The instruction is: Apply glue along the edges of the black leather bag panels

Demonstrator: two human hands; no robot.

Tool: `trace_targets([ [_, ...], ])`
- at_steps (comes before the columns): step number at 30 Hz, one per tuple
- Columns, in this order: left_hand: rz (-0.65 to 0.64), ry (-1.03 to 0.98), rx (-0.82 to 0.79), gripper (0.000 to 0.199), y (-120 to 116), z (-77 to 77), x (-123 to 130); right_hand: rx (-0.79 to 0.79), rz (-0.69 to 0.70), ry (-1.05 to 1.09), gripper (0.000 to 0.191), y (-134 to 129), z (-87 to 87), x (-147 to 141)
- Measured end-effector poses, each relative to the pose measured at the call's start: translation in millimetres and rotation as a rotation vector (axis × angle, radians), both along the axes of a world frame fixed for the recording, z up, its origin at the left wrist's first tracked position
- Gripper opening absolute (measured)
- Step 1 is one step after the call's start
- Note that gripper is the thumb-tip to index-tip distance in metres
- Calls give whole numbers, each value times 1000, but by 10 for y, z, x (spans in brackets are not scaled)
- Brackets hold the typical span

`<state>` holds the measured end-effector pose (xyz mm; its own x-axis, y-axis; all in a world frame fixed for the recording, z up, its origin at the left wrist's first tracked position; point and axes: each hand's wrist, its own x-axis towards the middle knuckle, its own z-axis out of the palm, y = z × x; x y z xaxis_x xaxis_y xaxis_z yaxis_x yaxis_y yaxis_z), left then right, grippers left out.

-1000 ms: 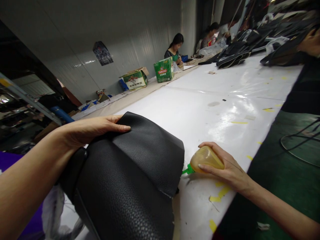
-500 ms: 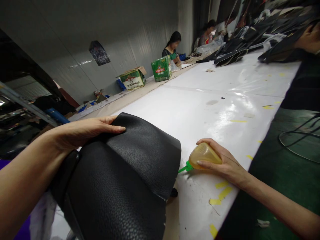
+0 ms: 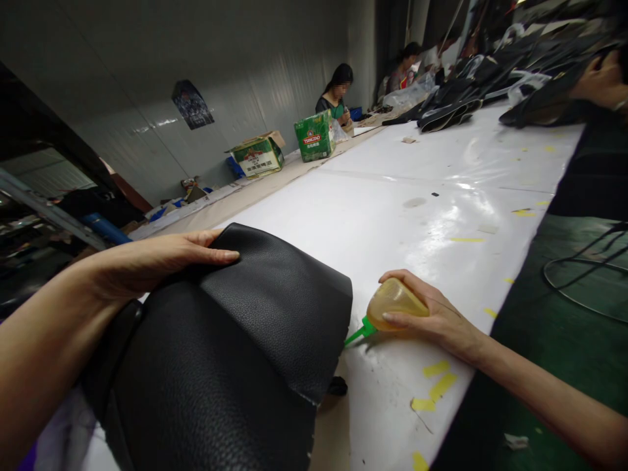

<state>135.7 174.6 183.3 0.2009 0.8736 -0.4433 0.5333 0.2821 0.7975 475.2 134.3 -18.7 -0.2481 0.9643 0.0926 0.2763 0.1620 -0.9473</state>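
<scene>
My left hand grips the upper edge of a black leather piece, thumb on top and the other fingers hidden beneath. The grained leather is folded and bulges across the lower left of the view. In my right hand is a yellowish squeeze bottle, tilted down to the left, thumb and fingers wrapped round it. Its green nozzle points at the cut right edge of the leather; whether the tip touches cannot be made out.
The white-covered table bears yellow tape bits. Green cardboard boxes stand along the wall. Black pieces are heaped at the far right, near another person's hand. A co-worker sits beyond the boxes.
The bottle and my right hand have shifted slightly left, the nozzle tip a little lower along the leather's edge. My left hand still holds the leather, which sits slightly further left.
</scene>
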Motion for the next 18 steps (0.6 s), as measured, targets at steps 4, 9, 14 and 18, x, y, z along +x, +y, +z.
trace_targets([
  [4, 33, 3, -18, 39, 6, 9, -1, 94, -110, 0, 48, 187, -51, -37],
  [9, 1, -19, -25, 43, 8, 19, 6, 83, -130, 31, 49, 248, -81, -56],
  [14, 18, -16, -28, 42, 5, 18, 25, -25, 25, 70, 46, 115, -9, -24],
  [18, 2, -53, -29, 40, 27, -13, -13, 28, -23, 68, 48, 259, -19, -42],
])
